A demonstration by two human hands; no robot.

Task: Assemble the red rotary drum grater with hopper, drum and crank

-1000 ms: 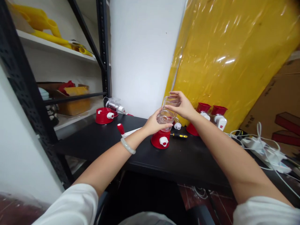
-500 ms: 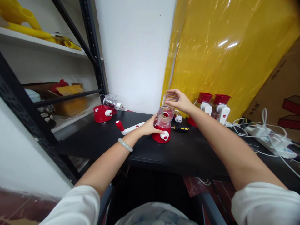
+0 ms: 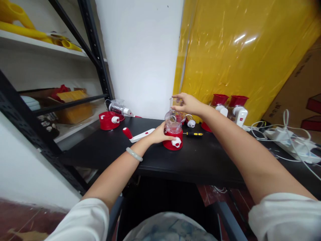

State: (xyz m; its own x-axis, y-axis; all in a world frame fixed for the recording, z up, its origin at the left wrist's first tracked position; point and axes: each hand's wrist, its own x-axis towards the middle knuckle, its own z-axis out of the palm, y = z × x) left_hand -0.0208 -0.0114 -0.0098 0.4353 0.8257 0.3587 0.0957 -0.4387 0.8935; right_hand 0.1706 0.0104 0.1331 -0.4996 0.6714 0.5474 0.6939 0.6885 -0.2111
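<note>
A red grater base [image 3: 168, 145] with a white knob [image 3: 176, 143] stands on the black tabletop. On top of it sits a clear plastic grater housing [image 3: 173, 126], its round opening towards me. My left hand [image 3: 158, 134] wraps around the base's left side, thumb lying near the knob. Up at the housing's clear chute [image 3: 175, 101], my right hand [image 3: 190, 103] grips the rim between thumb and fingers. A white crank handle with a red grip [image 3: 140, 135] lies left of the base. Right of it lies a black and yellow screwdriver [image 3: 195, 134], its tip by the base.
A grater drum [image 3: 190, 121] lies behind the screwdriver. Two graters with red hoppers [image 3: 238, 100] stand back right, beside a power strip with tangled white cables [image 3: 296, 142]. Back left are another red base [image 3: 108, 121] and a clear housing with a drum [image 3: 117, 107]. Metal shelving [image 3: 94, 36] rises left.
My right hand has shifted slightly left with the chute, and the clear housing looks more upright over the base. My left hand keeps its hold on the base. The camera view has shifted slightly.
</note>
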